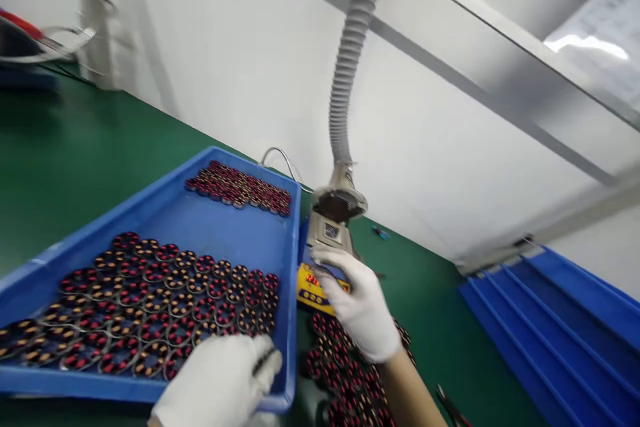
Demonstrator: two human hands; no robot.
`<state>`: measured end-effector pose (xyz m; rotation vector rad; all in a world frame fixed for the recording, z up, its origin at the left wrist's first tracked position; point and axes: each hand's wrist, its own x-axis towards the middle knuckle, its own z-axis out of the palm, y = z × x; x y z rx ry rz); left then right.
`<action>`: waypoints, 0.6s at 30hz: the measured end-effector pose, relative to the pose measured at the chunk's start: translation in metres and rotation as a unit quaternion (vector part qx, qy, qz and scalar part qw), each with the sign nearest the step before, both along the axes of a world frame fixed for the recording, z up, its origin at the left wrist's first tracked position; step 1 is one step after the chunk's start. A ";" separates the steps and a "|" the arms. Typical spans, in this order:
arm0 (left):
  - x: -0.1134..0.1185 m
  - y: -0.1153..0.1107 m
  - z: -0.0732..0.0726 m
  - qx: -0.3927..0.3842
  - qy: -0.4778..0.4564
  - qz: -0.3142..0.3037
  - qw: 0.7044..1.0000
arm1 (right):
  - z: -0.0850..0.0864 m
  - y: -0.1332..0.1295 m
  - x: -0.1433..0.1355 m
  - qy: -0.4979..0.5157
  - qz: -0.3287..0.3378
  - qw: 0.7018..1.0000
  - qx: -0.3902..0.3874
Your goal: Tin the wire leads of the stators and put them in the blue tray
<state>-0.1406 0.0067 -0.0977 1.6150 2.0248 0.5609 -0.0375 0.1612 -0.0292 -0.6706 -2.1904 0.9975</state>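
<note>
My left hand [220,380], in a white glove, is closed over the near right corner of a blue tray [295,247], its fingers round a dark ring-shaped part [263,361]. Rows of round coils [155,323] with red and tan segments fill the tray's near half; a second group [240,185] lies at its far end. My right hand [357,300], also gloved, is by a yellow device [313,287] with a red display. Its thumb and fingers are curled round a thin dark rim, seen edge-on and blurred. More coils [345,373] lie under the right wrist.
A grey corrugated hose [350,60] hangs down to a hood [340,200] behind the device. Blue stacked trays [555,333] stand at the right. Pliers [453,407] lie at the lower right on the green table [430,293]. Cables [65,47] run at the upper left.
</note>
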 end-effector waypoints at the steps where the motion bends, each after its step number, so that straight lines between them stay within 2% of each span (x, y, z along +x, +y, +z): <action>1: 0.000 0.000 0.000 -0.002 0.013 -0.001 1.000 | 0.001 -0.006 0.038 -0.002 -0.021 0.998 0.056; 2: 0.000 0.000 0.000 -0.009 0.030 -0.015 0.999 | -0.003 -0.013 0.074 -0.019 -0.070 0.994 0.083; 3: -0.001 0.000 0.000 -0.011 0.054 -0.030 0.998 | -0.012 -0.021 0.110 -0.030 -0.158 0.982 0.096; 5: -0.002 -0.002 -0.004 -0.013 0.131 -0.083 0.988 | -0.040 -0.042 0.171 -0.073 -0.323 0.940 0.085; 6: -0.003 -0.002 -0.006 -0.012 0.175 -0.109 0.978 | -0.057 -0.055 0.194 -0.104 -0.356 0.926 0.066; 7: -0.004 -0.003 -0.008 -0.009 0.219 -0.132 0.967 | -0.074 -0.070 0.212 -0.133 -0.355 0.924 0.057; 8: -0.005 -0.004 -0.010 -0.006 0.254 -0.150 0.955 | -0.092 -0.085 0.225 -0.166 -0.323 0.930 0.057; 9: -0.006 -0.004 -0.012 -0.005 0.278 -0.160 0.947 | -0.108 -0.101 0.232 -0.191 -0.287 0.935 0.080; 10: -0.007 -0.004 -0.014 -0.006 0.294 -0.169 0.941 | -0.123 -0.114 0.234 -0.209 -0.280 0.930 0.111; 13: -0.010 -0.002 -0.015 -0.017 0.309 -0.174 0.935 | -0.158 -0.139 0.224 -0.243 -0.335 0.896 0.161; 15: -0.009 0.000 -0.013 -0.036 0.314 -0.173 0.933 | -0.170 -0.140 0.214 -0.255 -0.333 0.883 0.209; 18: -0.007 0.001 -0.009 -0.072 0.324 -0.177 0.926 | -0.171 -0.126 0.208 -0.244 -0.303 0.879 0.276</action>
